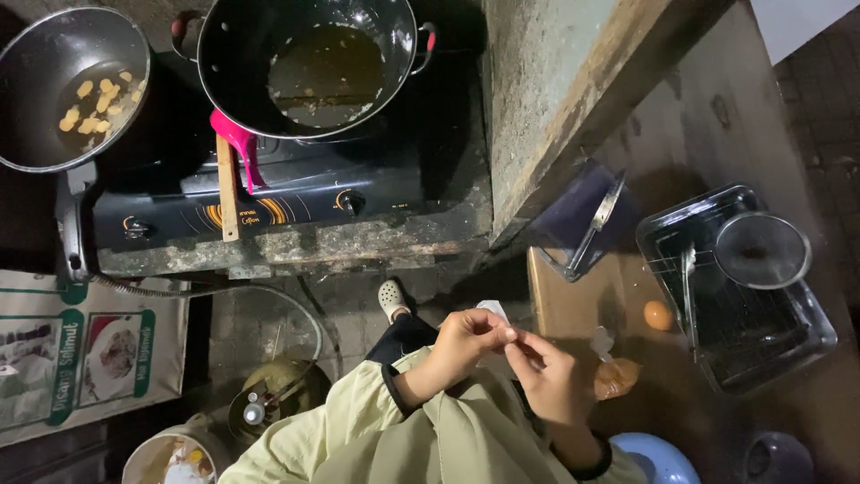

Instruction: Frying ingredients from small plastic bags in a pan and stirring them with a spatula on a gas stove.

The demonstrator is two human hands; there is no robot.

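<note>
My left hand and my right hand meet fingertip to fingertip in front of my pale yellow-green sleeves. Both pinch a small white wrapper that sticks up behind the left fingers. Just right of my right hand, a small bag of orange-brown stuff lies on the brown counter, with a white scrap above it. An egg rests on the counter further right.
A black stove holds a wok of oil and a pan with yellow pieces; a pink spatula leans on it. At right are a metal tray with rack and strainer, and a container with tongs. A gas cylinder stands below.
</note>
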